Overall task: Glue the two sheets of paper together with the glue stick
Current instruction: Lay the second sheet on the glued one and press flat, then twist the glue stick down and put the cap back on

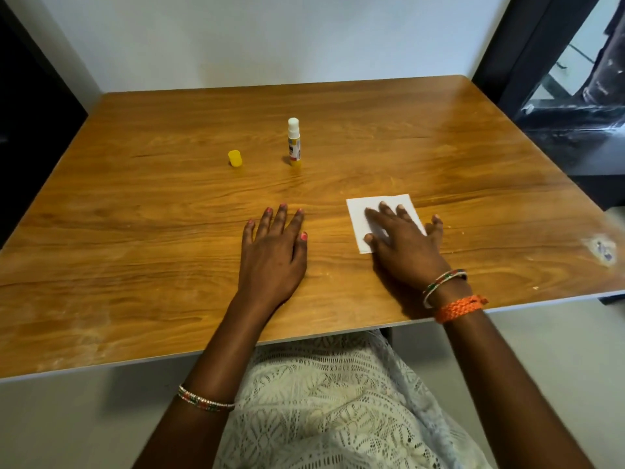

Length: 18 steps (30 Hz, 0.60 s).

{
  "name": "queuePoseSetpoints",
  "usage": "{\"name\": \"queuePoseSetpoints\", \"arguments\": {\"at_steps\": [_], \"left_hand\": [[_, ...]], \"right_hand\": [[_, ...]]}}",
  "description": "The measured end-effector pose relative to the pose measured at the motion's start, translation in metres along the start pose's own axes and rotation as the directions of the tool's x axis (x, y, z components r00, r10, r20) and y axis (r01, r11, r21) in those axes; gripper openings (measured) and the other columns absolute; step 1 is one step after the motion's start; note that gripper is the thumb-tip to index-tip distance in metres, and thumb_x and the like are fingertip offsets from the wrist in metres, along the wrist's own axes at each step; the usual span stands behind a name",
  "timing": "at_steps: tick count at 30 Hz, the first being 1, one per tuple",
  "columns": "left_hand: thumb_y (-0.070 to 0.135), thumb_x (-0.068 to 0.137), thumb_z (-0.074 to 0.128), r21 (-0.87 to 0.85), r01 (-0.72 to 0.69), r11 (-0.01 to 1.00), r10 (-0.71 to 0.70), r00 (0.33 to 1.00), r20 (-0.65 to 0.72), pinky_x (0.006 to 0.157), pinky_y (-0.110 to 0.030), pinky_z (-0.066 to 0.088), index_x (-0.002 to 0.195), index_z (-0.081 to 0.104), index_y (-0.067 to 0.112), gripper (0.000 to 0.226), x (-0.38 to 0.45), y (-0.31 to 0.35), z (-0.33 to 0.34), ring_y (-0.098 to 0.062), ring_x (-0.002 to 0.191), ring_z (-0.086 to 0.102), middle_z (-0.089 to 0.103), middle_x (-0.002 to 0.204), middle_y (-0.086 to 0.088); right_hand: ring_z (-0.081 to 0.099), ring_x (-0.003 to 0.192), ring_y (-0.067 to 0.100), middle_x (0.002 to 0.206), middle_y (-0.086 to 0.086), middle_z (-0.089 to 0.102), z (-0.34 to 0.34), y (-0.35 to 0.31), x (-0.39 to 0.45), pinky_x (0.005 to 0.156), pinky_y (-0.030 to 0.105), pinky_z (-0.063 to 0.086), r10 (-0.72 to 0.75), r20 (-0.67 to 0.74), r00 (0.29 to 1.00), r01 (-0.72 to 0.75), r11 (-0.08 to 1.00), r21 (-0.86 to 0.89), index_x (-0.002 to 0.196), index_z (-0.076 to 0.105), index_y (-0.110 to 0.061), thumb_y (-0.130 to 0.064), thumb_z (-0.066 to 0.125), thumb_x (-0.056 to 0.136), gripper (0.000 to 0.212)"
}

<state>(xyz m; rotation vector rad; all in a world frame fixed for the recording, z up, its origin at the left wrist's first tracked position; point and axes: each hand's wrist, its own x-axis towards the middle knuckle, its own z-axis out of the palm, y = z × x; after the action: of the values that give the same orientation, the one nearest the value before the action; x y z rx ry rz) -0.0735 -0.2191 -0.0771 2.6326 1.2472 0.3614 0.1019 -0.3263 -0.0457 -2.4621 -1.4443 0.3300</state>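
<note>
Right hand (402,242) lies flat, palm down, fingers spread, pressing on a white paper square (367,214) on the wooden table (135,231); nothing is gripped, the palm only bears down. Only 1 white outline is visible, and whether it is 2 sheets stacked flush or a single sheet cannot be told from this view. Left hand (274,255) rests open and flat on bare wood just beside the paper, apart from it, holding nothing. Glue stick (294,141) stands upright toward the far middle of the table, uncapped, white glue exposed at the top; its yellow cap (234,158) sits separately to the left of it, near but not touching. Judgement: the open stick together with the pressing palm suggests glue is already applied and the sheets are being pressed to bond, so the task looks late-stage; what appears left is finishing the press and recapping the stick. Edges: the paper's far and left edges are visible and straight; its near-right corner is hidden under the hand. Paper sits well in from the table's near and right edges. Open wood lies on all sides, with a clear path from either hand to stick and cap.
</note>
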Motion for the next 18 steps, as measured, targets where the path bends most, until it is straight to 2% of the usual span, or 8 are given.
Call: {"name": "queuePoseSetpoints", "arguments": {"at_steps": [5,6,8,10,13,15,16,18], "left_hand": [[0.044,0.09,0.015,-0.014,-0.001,1.0,0.001,1.0,0.0,0.115,-0.042,0.005,0.146,0.026,0.028,0.059,0.0,0.001,-0.002,-0.022,0.145,0.013,0.021,0.156,-0.002],[0.045,0.091,0.015,-0.018,0.002,1.0,-0.002,1.0,0.005,0.115,-0.042,0.005,0.146,0.026,0.029,0.058,0.0,0.001,-0.002,-0.021,0.145,0.012,0.02,0.157,-0.001],[0.044,0.095,0.02,-0.054,0.019,0.998,-0.018,1.0,0.006,0.115,-0.04,0.006,0.144,0.031,0.029,0.052,0.001,0.002,-0.002,-0.02,0.144,0.015,0.023,0.156,0.0],[0.037,0.097,0.035,-0.159,0.06,0.985,-0.071,0.996,-0.06,0.11,-0.038,0.015,0.134,0.047,0.029,0.04,0.009,0.001,-0.004,-0.019,0.138,0.028,0.04,0.147,0.002],[0.028,0.091,0.047,-0.488,0.148,0.86,-0.246,0.959,-0.143,0.088,-0.04,0.046,0.106,0.064,0.026,0.022,0.043,0.001,-0.02,-0.022,0.101,0.059,0.066,0.109,0.0],[0.023,0.091,0.05,-0.668,0.15,0.729,-0.318,0.938,-0.137,0.073,-0.039,0.052,0.106,0.061,0.023,0.019,0.074,0.001,-0.026,-0.021,0.082,0.062,0.066,0.101,-0.002],[0.021,0.091,0.052,-0.706,0.132,0.696,-0.324,0.935,-0.144,0.072,-0.038,0.051,0.111,0.058,0.022,0.021,0.089,0.001,-0.026,-0.021,0.082,0.061,0.064,0.105,-0.003],[0.023,0.09,0.056,-0.749,0.127,0.651,-0.336,0.932,-0.133,0.08,-0.036,0.05,0.123,0.051,0.019,0.034,0.117,0.0,-0.021,-0.021,0.095,0.06,0.06,0.113,-0.004]], "right_hand": [[0.009,0.146,0.015,0.158,-0.006,0.019,-0.018,0.025,0.007,0.112,0.057,-0.007,-0.003,0.077,0.997,0.0,0.999,0.034,0.142,0.03,-0.037,-0.038,0.044,0.095,0.049],[0.011,0.146,0.016,0.157,-0.004,0.022,-0.019,0.023,0.008,0.112,0.056,-0.006,-0.001,0.046,0.999,0.0,0.999,0.037,0.142,0.033,-0.036,-0.037,0.046,0.094,0.049],[0.023,0.143,0.018,0.152,-0.001,0.035,-0.018,0.013,0.014,0.113,0.054,0.001,0.013,-0.113,0.994,-0.001,0.995,0.104,0.137,0.041,-0.032,-0.033,0.049,0.093,0.045],[0.041,0.132,0.017,0.139,-0.001,0.051,-0.018,-0.005,0.025,0.113,0.046,0.019,0.045,-0.265,0.963,0.038,0.953,0.301,0.129,0.053,-0.026,-0.026,0.052,0.091,0.037],[0.057,0.113,0.013,0.12,0.001,0.065,-0.015,-0.038,0.057,0.096,0.024,0.042,0.097,-0.283,0.954,0.112,0.76,0.64,0.116,0.063,-0.016,-0.012,0.055,0.089,0.029],[0.061,0.104,0.013,0.112,0.004,0.067,-0.009,-0.061,0.083,0.09,0.023,0.047,0.165,-0.287,0.944,0.109,0.663,0.741,0.113,0.064,-0.013,-0.007,0.054,0.088,0.027],[0.061,0.102,0.013,0.111,0.005,0.067,-0.005,-0.072,0.097,0.088,0.022,0.047,0.2,-0.287,0.937,0.1,0.634,0.767,0.113,0.063,-0.012,-0.006,0.054,0.089,0.027],[0.061,0.101,0.015,0.111,0.007,0.067,0.007,-0.09,0.121,0.082,0.02,0.044,0.26,-0.27,0.927,0.063,0.601,0.796,0.113,0.062,-0.011,-0.006,0.053,0.089,0.027]]}}
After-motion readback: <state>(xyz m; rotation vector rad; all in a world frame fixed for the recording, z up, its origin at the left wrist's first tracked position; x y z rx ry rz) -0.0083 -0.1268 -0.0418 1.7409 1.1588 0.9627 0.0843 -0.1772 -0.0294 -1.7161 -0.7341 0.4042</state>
